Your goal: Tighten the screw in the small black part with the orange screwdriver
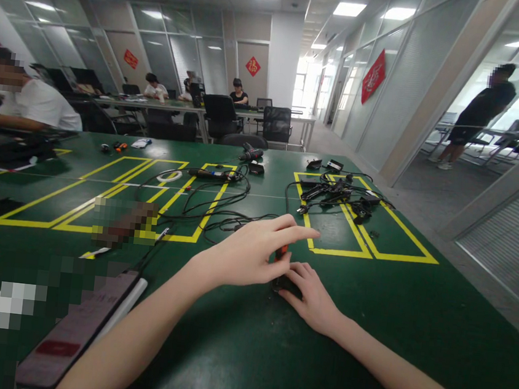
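Observation:
My left hand [253,249] is closed round the upright orange-and-black handle of a screwdriver [282,251]. Its thumb and a fingertip pinch the handle while the other fingers stretch out to the right. The shaft points down at a small black part [288,284] on the green table. Low on the right, my right hand [312,298] grips that black part between thumb and fingers and rests by the tabletop. My fingers cover much of the part, so its shape and the screwdriver's tip are hard to make out.
Black cables and parts [329,192] lie in the right yellow-taped area. Further left are a corded black tool [210,174], a white tape ring [169,176], a power drill [251,153] and a phone [82,330]. A co-worker [41,103] sits at the left.

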{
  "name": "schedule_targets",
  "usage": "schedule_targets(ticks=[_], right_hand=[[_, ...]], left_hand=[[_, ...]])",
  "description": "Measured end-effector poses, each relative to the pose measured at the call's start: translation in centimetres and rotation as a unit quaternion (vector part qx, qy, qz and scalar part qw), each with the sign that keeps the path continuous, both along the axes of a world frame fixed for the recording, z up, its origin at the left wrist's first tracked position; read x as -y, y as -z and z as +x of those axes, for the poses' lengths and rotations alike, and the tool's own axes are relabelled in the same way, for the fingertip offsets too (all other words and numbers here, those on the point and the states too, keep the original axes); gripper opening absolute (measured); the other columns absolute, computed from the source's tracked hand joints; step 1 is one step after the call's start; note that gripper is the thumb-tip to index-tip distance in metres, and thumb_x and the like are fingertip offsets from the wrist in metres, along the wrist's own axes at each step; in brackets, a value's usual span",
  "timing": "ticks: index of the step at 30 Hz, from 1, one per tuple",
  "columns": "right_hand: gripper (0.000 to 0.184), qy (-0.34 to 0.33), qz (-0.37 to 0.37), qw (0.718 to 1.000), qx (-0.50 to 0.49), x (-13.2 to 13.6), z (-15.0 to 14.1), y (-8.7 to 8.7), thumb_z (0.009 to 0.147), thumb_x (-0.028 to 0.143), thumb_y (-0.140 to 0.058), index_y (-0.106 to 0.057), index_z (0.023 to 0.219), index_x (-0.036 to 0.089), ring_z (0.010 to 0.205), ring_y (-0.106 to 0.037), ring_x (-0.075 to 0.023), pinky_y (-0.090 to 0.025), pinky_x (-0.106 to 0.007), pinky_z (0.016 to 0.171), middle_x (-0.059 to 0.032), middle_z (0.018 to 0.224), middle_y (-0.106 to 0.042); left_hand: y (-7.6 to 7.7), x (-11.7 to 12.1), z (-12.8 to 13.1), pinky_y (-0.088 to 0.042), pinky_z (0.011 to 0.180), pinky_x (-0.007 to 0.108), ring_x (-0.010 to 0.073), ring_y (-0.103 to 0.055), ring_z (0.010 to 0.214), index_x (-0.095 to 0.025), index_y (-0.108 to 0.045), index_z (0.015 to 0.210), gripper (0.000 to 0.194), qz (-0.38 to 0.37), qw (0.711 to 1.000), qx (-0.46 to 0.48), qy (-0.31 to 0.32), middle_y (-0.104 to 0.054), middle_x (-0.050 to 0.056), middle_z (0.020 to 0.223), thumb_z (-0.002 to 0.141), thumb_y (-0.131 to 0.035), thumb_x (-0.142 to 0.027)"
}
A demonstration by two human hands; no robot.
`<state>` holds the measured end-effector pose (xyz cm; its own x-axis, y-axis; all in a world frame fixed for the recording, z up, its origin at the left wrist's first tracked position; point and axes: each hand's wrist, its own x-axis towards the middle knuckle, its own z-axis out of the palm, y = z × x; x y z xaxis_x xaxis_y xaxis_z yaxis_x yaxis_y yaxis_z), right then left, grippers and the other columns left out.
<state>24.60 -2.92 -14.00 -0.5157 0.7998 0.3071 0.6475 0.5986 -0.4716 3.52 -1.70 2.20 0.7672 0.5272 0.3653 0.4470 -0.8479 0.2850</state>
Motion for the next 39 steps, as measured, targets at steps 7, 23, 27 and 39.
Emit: schedule_targets(ticks=[7,23,27,39], right_hand=[[0.026,0.000,0.000,1.000,-0.001,-0.07,0.10,0.11,0.097,0.026,-0.067,-0.064,0.122,0.026,0.113,-0.058,-0.0302,-0.052,-0.050,0.095,-0.0090,0.125,-0.064],[0.026,-0.005,-0.004,1.000,-0.004,0.01,0.10,-0.18,0.097,0.026,-0.067,-0.064,0.122,0.023,0.112,-0.057,-0.0305,-0.050,-0.052,0.097,-0.0109,0.125,-0.064],[0.029,-0.002,-0.005,1.000,-0.003,0.04,0.09,-0.17,0.097,0.026,-0.068,-0.064,0.125,0.023,0.112,-0.057,-0.0301,-0.051,-0.052,0.097,-0.0107,0.125,-0.064],[0.030,-0.009,0.005,1.000,-0.014,-0.17,0.19,0.34,0.095,0.028,-0.069,-0.064,0.124,0.023,0.112,-0.058,-0.0311,-0.051,-0.052,0.096,-0.0117,0.125,-0.065]], left_hand=[[0.18,-0.05,-0.08,-0.050,0.080,0.027,0.0184,-0.062,0.095,-0.021,-0.056,0.140,0.054,0.008,1.000,0.014,0.012,-0.064,0.006,0.106,0.088,-0.052,-0.008],[0.14,-0.03,-0.09,-0.048,0.078,0.026,0.0151,-0.062,0.089,-0.023,-0.052,0.145,0.053,0.004,1.000,0.004,0.000,-0.063,0.006,0.112,0.094,-0.046,-0.009],[0.15,-0.10,-0.08,-0.048,0.079,0.028,0.0175,-0.061,0.091,-0.020,-0.053,0.143,0.054,0.016,1.000,0.001,0.013,-0.063,0.005,0.105,0.090,-0.052,-0.011],[0.22,-0.19,-0.18,-0.047,0.079,0.026,0.0160,-0.061,0.092,-0.023,-0.052,0.144,0.055,0.007,1.000,0.006,0.007,-0.063,0.005,0.107,0.091,-0.050,-0.008]])
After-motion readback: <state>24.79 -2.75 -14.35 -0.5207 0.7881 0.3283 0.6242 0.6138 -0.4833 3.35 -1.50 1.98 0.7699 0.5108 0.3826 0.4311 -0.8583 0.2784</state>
